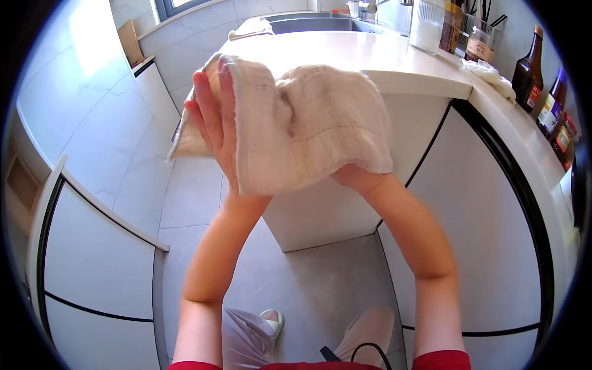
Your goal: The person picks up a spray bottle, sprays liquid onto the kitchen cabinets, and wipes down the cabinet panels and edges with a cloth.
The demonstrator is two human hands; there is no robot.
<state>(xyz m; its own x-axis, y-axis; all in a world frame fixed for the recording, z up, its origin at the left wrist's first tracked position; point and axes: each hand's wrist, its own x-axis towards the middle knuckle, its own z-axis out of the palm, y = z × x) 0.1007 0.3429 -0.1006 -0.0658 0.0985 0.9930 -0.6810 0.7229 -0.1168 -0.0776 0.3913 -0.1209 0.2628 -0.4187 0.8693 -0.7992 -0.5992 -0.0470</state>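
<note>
A pale, crumpled cloth (pixel 320 123) hangs between my raised hands, in front of the white counter's edge. At its left side is my left hand (pixel 216 120), upright, with several fingers showing beside the cloth and part of the hand covered by it; whether it grips the fabric is hard to tell. My right hand (pixel 357 176) is under the cloth's lower right part. Only the wrist and the base of that hand show, and the cloth hides its fingers.
Behind the cloth runs a white counter (pixel 308 49) with a steel sink (pixel 320 24) at the back. On the right stand a ribbed jar (pixel 426 28), a dark bottle (pixel 528 74) and more bottles, near a white rag (pixel 491 77). A low cabinet (pixel 98 246) is at left.
</note>
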